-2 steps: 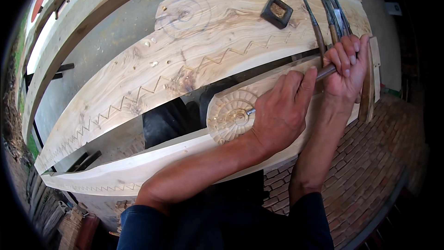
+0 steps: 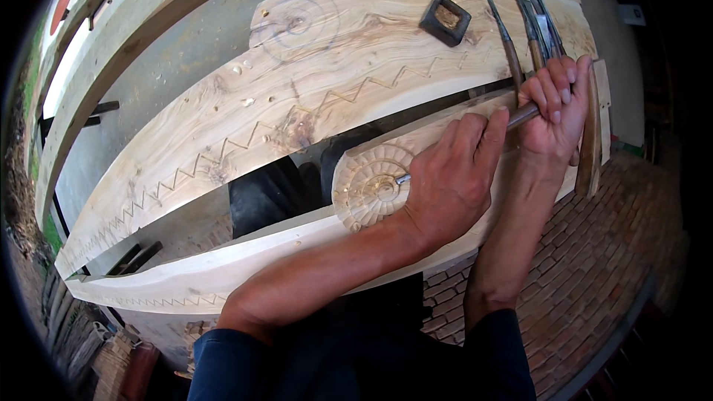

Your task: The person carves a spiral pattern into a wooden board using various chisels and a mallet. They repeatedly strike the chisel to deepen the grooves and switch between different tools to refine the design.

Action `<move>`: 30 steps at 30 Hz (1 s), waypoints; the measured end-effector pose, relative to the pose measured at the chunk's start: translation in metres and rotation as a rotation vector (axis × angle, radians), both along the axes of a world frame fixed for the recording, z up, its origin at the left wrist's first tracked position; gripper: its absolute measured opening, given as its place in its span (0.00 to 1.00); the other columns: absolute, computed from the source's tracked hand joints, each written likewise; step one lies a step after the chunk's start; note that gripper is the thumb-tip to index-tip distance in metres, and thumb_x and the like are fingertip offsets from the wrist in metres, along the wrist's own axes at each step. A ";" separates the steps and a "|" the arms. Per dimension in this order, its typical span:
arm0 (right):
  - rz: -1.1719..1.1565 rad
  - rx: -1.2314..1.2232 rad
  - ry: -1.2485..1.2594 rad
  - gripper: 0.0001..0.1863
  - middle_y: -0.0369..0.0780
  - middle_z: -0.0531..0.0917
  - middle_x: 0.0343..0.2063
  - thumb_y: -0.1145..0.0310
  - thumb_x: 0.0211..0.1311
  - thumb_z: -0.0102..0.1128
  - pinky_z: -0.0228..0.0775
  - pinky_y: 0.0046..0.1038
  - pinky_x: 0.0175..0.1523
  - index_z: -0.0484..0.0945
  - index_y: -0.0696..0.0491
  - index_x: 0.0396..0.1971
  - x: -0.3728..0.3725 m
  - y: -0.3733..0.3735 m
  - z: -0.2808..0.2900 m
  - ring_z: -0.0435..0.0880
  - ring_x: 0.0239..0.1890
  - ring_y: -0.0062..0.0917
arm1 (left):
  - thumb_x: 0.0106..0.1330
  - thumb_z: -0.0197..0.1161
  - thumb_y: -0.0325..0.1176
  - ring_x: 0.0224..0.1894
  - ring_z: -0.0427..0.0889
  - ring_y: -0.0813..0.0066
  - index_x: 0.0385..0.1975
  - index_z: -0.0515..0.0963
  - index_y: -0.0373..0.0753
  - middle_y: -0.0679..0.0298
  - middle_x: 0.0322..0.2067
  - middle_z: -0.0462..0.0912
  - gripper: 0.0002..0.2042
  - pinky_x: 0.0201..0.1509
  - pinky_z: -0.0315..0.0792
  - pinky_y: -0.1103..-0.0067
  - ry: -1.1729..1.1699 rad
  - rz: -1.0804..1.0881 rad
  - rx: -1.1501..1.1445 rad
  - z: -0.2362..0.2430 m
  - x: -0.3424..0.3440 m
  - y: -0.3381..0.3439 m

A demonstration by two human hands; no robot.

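Observation:
A wood carving chisel runs between my hands, its metal tip (image 2: pixel 402 178) touching a carved round rosette (image 2: pixel 364 197) on the near pale board (image 2: pixel 267 246). My left hand (image 2: pixel 454 178) is closed around the chisel low down, near its blade. Farther up, the fingers of my right hand (image 2: pixel 553 108) are curled around the end of the brown wooden handle (image 2: pixel 523 116). Radiating petal-like grooves ring the rosette's small centre. Part of the tool is hidden under my left hand.
A far pale board (image 2: pixel 356 44) bears a zigzag groove and pencilled circles. On it rest a dark square block (image 2: pixel 445 20) with a hollow, several chisels (image 2: pixel 535 26) and loose chips. A brown wooden piece (image 2: pixel 590 152) lies by my right wrist. Brick paving (image 2: pixel 572 275) shows below.

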State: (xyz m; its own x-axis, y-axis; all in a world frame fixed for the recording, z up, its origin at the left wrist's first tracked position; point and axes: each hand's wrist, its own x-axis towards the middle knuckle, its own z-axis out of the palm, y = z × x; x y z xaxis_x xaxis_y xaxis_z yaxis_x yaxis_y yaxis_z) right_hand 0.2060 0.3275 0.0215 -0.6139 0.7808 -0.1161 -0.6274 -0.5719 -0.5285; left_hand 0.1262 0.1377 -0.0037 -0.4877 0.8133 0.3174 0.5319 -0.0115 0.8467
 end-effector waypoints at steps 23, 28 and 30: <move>-0.242 -0.036 0.073 0.23 0.31 0.66 0.17 0.53 0.91 0.45 0.46 0.20 0.16 0.69 0.51 0.31 0.049 -0.040 0.019 0.53 0.10 0.14 | 0.62 0.62 0.30 0.36 0.78 0.69 0.70 0.76 0.27 0.59 0.43 0.80 0.32 0.36 0.76 0.78 0.318 -0.193 0.096 0.004 0.005 -0.009; -0.321 -0.013 -0.001 0.23 0.32 0.65 0.18 0.53 0.91 0.44 0.46 0.20 0.15 0.69 0.52 0.32 0.067 -0.052 0.009 0.53 0.11 0.14 | 0.62 0.62 0.31 0.35 0.77 0.71 0.69 0.77 0.27 0.62 0.40 0.77 0.31 0.36 0.76 0.78 0.403 -0.255 0.025 0.002 0.010 -0.012; -0.332 0.000 -0.005 0.23 0.32 0.65 0.18 0.53 0.91 0.44 0.46 0.20 0.14 0.69 0.52 0.32 0.067 -0.056 0.009 0.53 0.11 0.15 | 0.63 0.62 0.32 0.35 0.77 0.71 0.68 0.77 0.27 0.63 0.38 0.76 0.31 0.35 0.76 0.78 0.417 -0.254 0.023 0.001 0.010 -0.012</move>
